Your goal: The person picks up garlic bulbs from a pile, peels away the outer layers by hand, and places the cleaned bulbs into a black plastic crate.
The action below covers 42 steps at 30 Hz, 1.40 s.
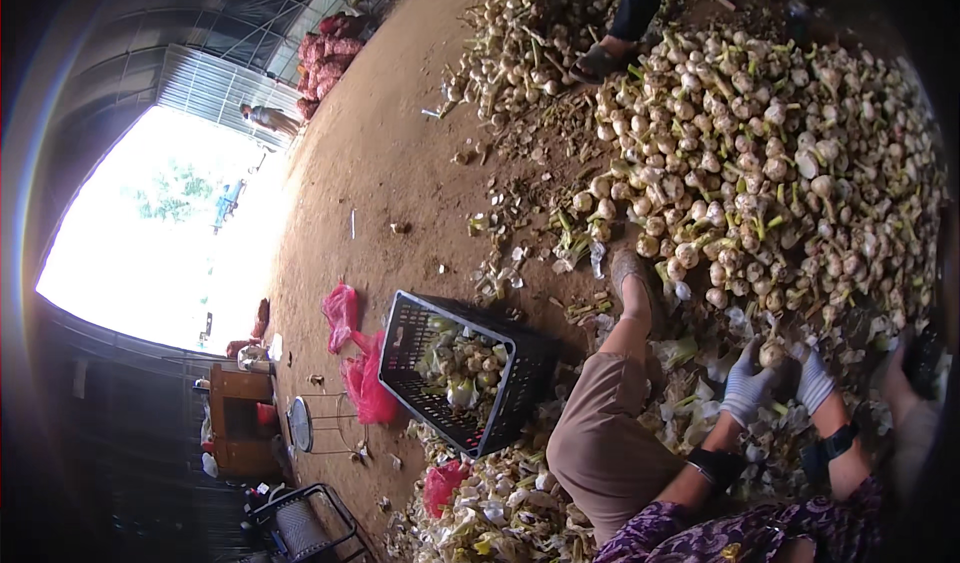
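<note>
My left hand (746, 387), in a pale striped glove, has its fingers closed round a whitish garlic bulb (771, 354). Close beside the bulb is my right hand (816, 380), gloved alike, with its fingers bent inward. Whatever sits in those right fingers is too small to make out. Both hands are low over loose garlic skins and leaf scraps (690, 403), between my legs. Just beyond them rises a big heap of garlic bulbs (760, 183), many with short green stems.
Left of my bent knee, a black plastic crate (530, 373) lies tilted, holding trimmed garlic. Pink mesh bags (370, 378) lie beside it. A round-topped stool frame (300, 423) and a chair (300, 528) stand farther left. Another person's sandalled foot (604, 60) is at the heap's far edge.
</note>
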Motion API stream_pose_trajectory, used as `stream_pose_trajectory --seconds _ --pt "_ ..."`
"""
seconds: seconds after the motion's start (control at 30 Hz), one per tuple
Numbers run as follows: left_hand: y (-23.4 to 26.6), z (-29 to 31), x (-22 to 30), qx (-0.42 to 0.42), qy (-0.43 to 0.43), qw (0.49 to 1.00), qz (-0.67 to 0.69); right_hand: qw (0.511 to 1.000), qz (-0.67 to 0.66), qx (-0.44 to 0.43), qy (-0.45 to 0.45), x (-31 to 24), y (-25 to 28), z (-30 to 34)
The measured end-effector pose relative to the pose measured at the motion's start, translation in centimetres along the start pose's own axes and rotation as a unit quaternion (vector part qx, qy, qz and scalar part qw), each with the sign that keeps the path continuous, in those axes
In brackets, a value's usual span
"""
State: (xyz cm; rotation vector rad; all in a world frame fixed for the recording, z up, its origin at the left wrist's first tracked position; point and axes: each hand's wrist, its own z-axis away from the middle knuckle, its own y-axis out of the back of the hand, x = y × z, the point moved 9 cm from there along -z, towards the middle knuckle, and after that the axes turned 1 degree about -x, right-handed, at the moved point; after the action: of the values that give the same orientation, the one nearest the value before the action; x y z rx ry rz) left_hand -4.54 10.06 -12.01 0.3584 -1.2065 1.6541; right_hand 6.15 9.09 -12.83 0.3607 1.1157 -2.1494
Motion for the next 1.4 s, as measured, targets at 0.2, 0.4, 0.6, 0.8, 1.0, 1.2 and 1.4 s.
stream_pose_trajectory --seconds 0.2,0.4,0.6,0.8,1.0,1.2,1.4 --pt "-4.5 2.9 2.3 -0.08 0.008 0.987 -0.137 0.903 0.356 -0.032 0.239 -7.9 -2.9 4.9" --pt "-6.7 4.3 4.3 -0.08 -0.045 0.953 -0.288 0.878 0.387 0.014 0.28 -8.4 -2.1 7.1" --pt "-6.8 5.0 5.7 -0.076 -0.096 0.94 -0.319 0.858 0.425 -0.018 0.287 -9.3 -5.3 8.5" --pt "-7.7 5.7 5.7 -0.065 -0.012 0.985 -0.161 0.933 0.284 -0.034 0.217 -9.2 -4.3 9.9" --pt "-8.1 6.2 4.5 -0.121 0.045 0.991 0.027 0.92 0.252 -0.112 0.277 -10.3 -5.3 11.0" --pt "-7.7 5.2 2.3 -0.14 0.122 0.963 0.194 0.882 0.338 -0.111 0.308 -11.4 -6.5 11.5" --pt "-6.8 4.0 3.6 -0.114 -0.012 0.992 -0.047 0.933 0.329 -0.024 0.143 -9.4 -3.3 10.7"
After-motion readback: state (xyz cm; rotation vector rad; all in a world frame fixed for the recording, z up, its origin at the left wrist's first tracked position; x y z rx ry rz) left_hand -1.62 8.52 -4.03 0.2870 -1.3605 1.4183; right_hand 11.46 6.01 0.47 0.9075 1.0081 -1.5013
